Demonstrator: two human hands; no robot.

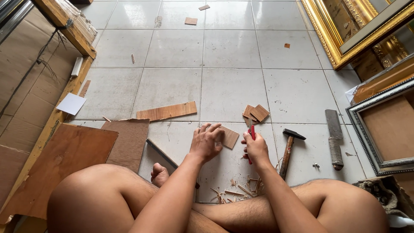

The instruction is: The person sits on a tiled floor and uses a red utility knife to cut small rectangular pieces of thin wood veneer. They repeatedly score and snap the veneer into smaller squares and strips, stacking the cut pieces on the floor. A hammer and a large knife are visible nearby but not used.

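Note:
I sit cross-legged on a tiled floor. My left hand (207,141) presses flat on a small brown plywood piece (230,137) lying on the tiles. My right hand (255,149) grips a red-handled cutter (252,132), its tip beside the piece's right edge. Two small plywood squares (256,113) lie just beyond the cutter. Wood shavings (236,190) are scattered between my legs.
A hammer (290,151) and a cloth-wrapped flat blade (335,138) lie to the right. A plywood strip (167,111), brown boards (129,140) and a white card (71,104) lie left. Gold frames (345,39) and a silver-edged frame (379,125) stand at right.

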